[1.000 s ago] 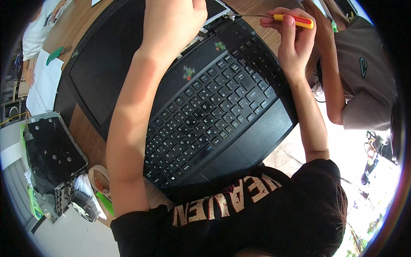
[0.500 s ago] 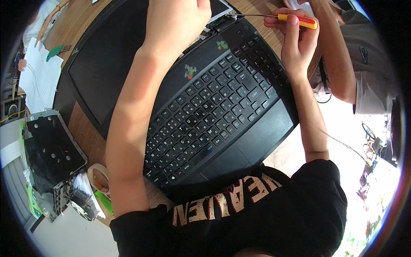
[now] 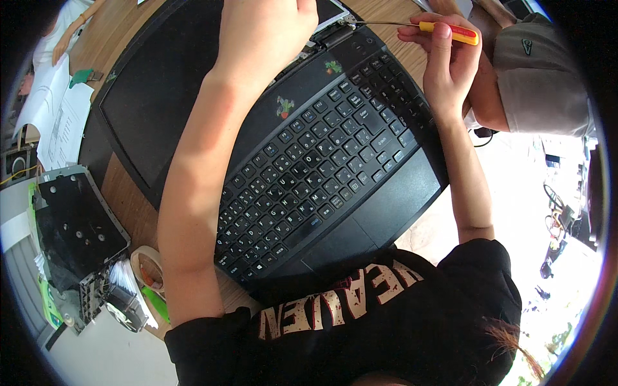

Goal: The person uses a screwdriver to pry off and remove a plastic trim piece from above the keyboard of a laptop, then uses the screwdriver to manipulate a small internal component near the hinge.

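Two bare hands reach over an opened black laptop (image 3: 328, 174), which lies at a slant on the wood-grained surface (image 3: 129, 199) before us. Our left forearm (image 3: 193, 199) rises almost straight from a black sleeve, crossing the keyboard's left side, its wrist lying over the laptop's hinge line. The left hand (image 3: 267, 32) shows us its back, knuckles cut off by the upper edge of the view; we cannot tell whether its fingers are open or closed. On the other side, our right forearm (image 3: 473, 186) runs up past the laptop's right edge, leaning slightly left toward the wrist. There the right hand (image 3: 449, 64) grips a screwdriver (image 3: 449, 33) by its yellow and red handle, thumb upright against the near side and fingers curled behind. The thin shaft points left, almost level, its tip by the hinge at the laptop's far right corner. To our left, a dark plate (image 3: 77, 222) with a pale rim sits near a cream-coloured ring (image 3: 136, 265), with printed sheets (image 3: 67, 128) farther up. One person in white stands at upper left, another in grey (image 3: 541, 90) at upper right.
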The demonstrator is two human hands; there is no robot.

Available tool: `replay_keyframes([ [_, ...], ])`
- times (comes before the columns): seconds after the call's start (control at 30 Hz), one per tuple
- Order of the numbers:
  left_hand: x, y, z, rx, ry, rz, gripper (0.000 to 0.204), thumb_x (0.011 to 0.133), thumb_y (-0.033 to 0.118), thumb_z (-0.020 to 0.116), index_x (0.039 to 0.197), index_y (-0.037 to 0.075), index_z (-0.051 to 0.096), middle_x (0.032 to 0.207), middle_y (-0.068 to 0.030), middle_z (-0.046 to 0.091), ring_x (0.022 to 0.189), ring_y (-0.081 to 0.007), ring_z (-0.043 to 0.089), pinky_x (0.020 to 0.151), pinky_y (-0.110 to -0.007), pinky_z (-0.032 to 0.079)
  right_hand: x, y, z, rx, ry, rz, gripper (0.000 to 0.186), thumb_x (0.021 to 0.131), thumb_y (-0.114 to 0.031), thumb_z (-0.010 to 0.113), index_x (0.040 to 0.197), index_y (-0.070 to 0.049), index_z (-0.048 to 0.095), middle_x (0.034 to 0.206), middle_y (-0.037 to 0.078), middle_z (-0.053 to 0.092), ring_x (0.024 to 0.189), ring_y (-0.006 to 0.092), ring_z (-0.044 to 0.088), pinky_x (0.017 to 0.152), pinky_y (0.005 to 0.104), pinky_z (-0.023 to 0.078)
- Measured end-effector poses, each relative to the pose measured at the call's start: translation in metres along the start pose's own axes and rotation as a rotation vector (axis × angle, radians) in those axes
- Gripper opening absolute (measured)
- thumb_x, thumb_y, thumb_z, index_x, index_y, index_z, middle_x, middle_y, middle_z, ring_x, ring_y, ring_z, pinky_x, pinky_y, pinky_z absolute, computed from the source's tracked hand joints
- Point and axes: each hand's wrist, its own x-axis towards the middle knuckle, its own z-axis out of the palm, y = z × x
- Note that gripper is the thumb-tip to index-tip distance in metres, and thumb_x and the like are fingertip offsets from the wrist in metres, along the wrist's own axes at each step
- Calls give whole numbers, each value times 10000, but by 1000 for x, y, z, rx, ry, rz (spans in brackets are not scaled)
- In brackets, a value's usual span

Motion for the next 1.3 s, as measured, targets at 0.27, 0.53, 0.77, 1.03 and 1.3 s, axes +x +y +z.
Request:
replay_keyframes([
  [0.27, -1, -3, 2, -31, 1, -7, 383, 840, -112, 570, 1192, 38, 562, 1082, -219, 659, 1042, -401, 649, 868, -418, 525, 0, 3, 0, 26, -5, 5, 192, 1081, -122, 414, 1216, 15, 400, 1135, 261, 619, 970, 317, 707, 867, 414, 613],
  [0.53, -1, -2, 2, -14, -4, 2, 385, 841, -112, 571, 1194, 40, 558, 1078, -217, 660, 1040, -398, 650, 869, -415, 524, 0, 2, 1, 24, 15, -14, 197, 1079, -117, 417, 1219, 21, 404, 1130, 254, 620, 957, 319, 704, 857, 428, 613],
  [0.77, -1, 0, 1, 1, -16, -10, 380, 840, -115, 572, 1187, 38, 556, 1075, -216, 660, 1037, -396, 652, 869, -411, 525, -1, -14, 33, 48, 268, 13, 193, 1061, -181, 513, 1132, -3, 496, 966, 105, 604, 770, 142, 638, 699, 276, 577],
  [1.03, 0, 1, 1, -78, -8, 3, 374, 834, -126, 571, 1176, 26, 558, 1073, -217, 662, 1037, -387, 659, 874, -399, 526, -2, -14, 20, 39, 140, 75, 173, 1071, -148, 458, 1185, -26, 413, 1048, 132, 563, 830, 176, 640, 755, 312, 591],
  [1.3, -2, 2, 1, -21, -16, -2, 374, 833, -127, 570, 1174, 24, 559, 1072, -216, 662, 1044, -386, 659, 880, -397, 524, -1, -13, 19, 34, 143, 46, 170, 1073, -152, 453, 1179, -24, 415, 1037, 137, 575, 821, 177, 643, 753, 311, 588],
])
